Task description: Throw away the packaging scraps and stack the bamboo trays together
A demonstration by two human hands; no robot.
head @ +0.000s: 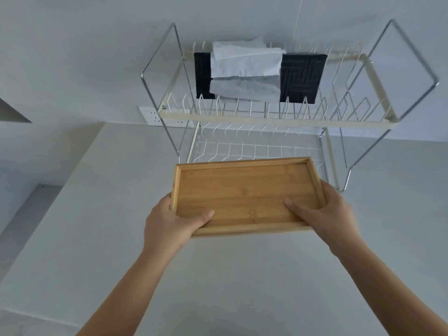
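Bamboo tray: rectangular, light brown, raised rim all round, visible grain, inside bare. I hold it above the counter, just in front of the wire rack at the counter's back edge. My left hand grips the near-left corner, thumb lying inside the tray. My right hand grips the near-right corner, thumb inside as well. Possibly a second tray sits beneath; the doubled near edge is unclear. On the rack's top shelf: a dark tissue box with white tissue.
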